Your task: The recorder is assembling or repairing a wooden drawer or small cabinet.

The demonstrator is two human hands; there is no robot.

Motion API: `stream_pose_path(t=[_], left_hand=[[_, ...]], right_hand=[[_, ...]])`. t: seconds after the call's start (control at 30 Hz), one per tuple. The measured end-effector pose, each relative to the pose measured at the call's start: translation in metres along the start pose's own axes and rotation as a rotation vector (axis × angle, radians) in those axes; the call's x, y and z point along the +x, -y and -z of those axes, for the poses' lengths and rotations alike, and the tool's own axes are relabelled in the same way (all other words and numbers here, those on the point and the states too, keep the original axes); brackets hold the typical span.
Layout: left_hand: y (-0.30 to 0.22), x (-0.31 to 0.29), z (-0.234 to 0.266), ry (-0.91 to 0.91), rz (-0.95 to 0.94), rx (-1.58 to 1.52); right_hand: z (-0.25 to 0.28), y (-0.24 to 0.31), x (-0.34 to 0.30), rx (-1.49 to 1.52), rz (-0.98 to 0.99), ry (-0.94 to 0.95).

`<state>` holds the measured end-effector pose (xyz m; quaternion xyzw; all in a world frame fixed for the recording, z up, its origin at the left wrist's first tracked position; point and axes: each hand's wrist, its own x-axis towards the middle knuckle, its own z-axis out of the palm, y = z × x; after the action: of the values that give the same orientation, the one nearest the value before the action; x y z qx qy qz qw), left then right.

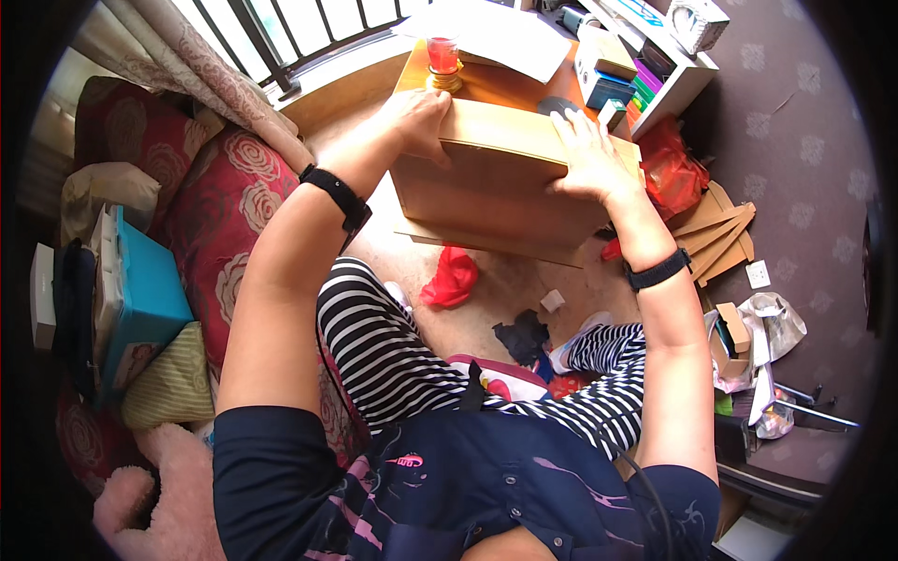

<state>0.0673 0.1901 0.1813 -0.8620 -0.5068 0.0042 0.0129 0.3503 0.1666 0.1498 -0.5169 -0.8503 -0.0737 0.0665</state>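
A brown box-like wooden drawer [505, 192] is upright in front of me, its broad flat face toward me and a wider panel along its lower edge. My left hand [421, 120] grips its upper left corner, thumb on the near face. At the upper right, my right hand [592, 161] clasps the top edge with fingers spread over it and the thumb on the near side. Fingertips on the far side are partly hidden. Just beyond stands an orange-brown tabletop [486, 91] with a red glass jar [442, 56] near the left hand.
White paper sheets [505, 37] and small boxes [603, 70] lie on the table. On the floor are a red plastic bag [451, 278] and black cloth [522, 337]. Wooden pieces [716, 229] lean at the right wall. A rose-patterned sofa [229, 220] and blue box [145, 299] are left.
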Motion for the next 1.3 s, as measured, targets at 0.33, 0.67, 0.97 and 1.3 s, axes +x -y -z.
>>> stream_pose_path(t=[0.33, 0.67, 0.97, 1.3], left_hand=[[-0.002, 0.002, -0.002, 0.033, 0.036, -0.048], [-0.018, -0.056, -0.053, -1.011, 0.42, -0.843], [-0.035, -0.064, -0.206, -1.179, 0.944, -1.321], [-0.035, -0.051, -0.203, -1.415, 0.855, -1.187]], right_hand=[[0.008, 0.065, 0.042, -0.06, 0.068, 0.13], [0.001, 0.059, 0.047, 0.054, 0.104, 0.069], [0.004, 0.069, 0.048, 0.032, 0.102, 0.071], [0.011, 0.08, 0.05, 0.055, 0.112, 0.117]])
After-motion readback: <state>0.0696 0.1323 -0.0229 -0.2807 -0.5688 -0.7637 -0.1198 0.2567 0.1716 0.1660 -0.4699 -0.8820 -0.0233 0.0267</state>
